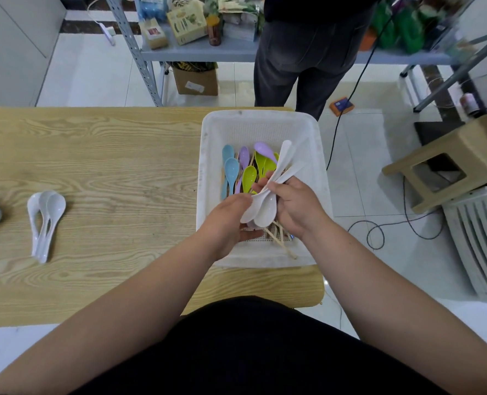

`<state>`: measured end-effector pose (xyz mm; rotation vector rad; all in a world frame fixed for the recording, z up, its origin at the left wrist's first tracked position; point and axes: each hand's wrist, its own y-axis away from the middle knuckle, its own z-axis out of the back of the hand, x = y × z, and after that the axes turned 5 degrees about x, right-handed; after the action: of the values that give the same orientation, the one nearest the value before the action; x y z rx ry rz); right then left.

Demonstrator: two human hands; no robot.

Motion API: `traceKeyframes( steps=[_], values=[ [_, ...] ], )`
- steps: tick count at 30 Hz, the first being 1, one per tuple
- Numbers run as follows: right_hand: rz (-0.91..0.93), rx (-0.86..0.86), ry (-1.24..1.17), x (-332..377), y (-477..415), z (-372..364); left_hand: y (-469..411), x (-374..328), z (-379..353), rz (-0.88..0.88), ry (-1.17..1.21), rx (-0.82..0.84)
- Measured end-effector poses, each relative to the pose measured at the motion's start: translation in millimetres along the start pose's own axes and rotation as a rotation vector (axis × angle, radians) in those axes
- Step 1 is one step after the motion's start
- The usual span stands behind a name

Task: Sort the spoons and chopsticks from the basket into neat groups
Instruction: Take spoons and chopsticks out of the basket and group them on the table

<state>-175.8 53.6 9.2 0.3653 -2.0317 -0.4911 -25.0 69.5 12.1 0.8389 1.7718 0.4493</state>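
Over the basket (208,155) at the desk's right edge, the right grip (296,209) curls round splayed white spoons (265,213); the left grip (225,223) pinches their bowls; fanned loosely, one could slip back among the chopsticks (290,252).

Glossy smooth plastic spoons (261,206), perforated matt plastic basket (208,155), grained wood table (94,155)

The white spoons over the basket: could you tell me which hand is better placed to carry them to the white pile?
Left, likely: the left hand holds the white spoons at their bowls, and the white pile lies on its side; the right hand must cross.
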Motion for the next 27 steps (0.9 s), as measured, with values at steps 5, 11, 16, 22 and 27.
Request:
traceKeyframes(
  steps=[5, 11, 16, 22, 27],
  values=[
    [0.054, -0.021, 0.118, -14, 18, -18, 12, 10, 7, 0.014, -0.025, 0.097],
    [0.036, -0.062, 0.166, -33, 33, -27, 23, 17, 16, 0.097, 0.183, 0.152],
    [0.117, -0.121, 0.418, -44, 41, -33, 31, 20, 9, 0.126, 0.15, 0.239],
    [0.057, -0.142, 0.288, -49, 41, -33, 29, 19, 23, 0.141, -0.04, 0.104],
    [0.139, -0.209, 0.48, -23, 44, -4, 32, -4, 55, 0.052, -0.628, -0.013]
  ],
)
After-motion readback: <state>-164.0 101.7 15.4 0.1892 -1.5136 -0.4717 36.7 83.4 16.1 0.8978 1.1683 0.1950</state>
